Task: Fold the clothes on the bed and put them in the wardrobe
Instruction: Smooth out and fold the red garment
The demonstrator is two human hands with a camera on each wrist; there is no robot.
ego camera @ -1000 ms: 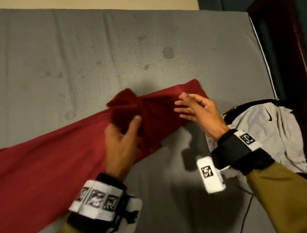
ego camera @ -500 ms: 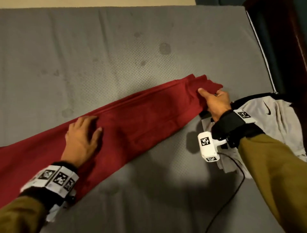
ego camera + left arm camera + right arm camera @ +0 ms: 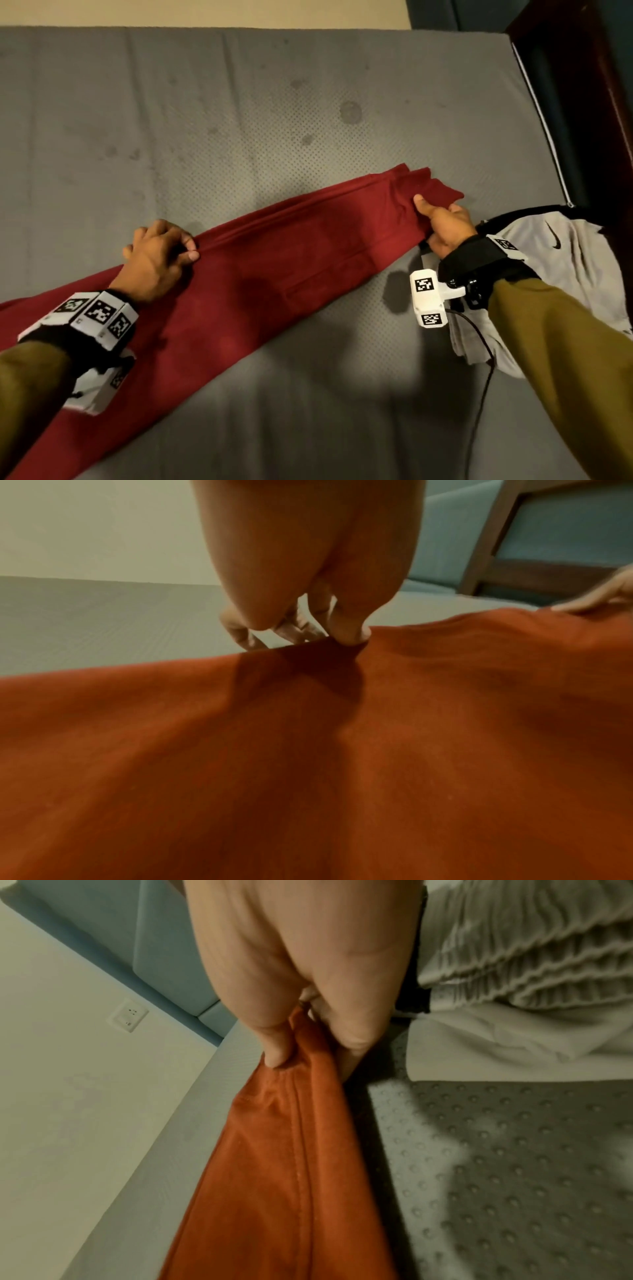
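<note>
Tension comes first: with your left hand (image 3: 156, 253) pinching the far edge of the red garment (image 3: 274, 260) lying across the bed (image 3: 239, 102) and your right hand (image 3: 442, 222) clenched on its 2 o'clock end, pull taut, then fold.

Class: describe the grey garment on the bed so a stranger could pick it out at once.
Start at the grey mattress and go to its right edge. There, beside the right hand, lies the grey garment. Unlike the long red garment, it is pale grey with black trim.
</note>
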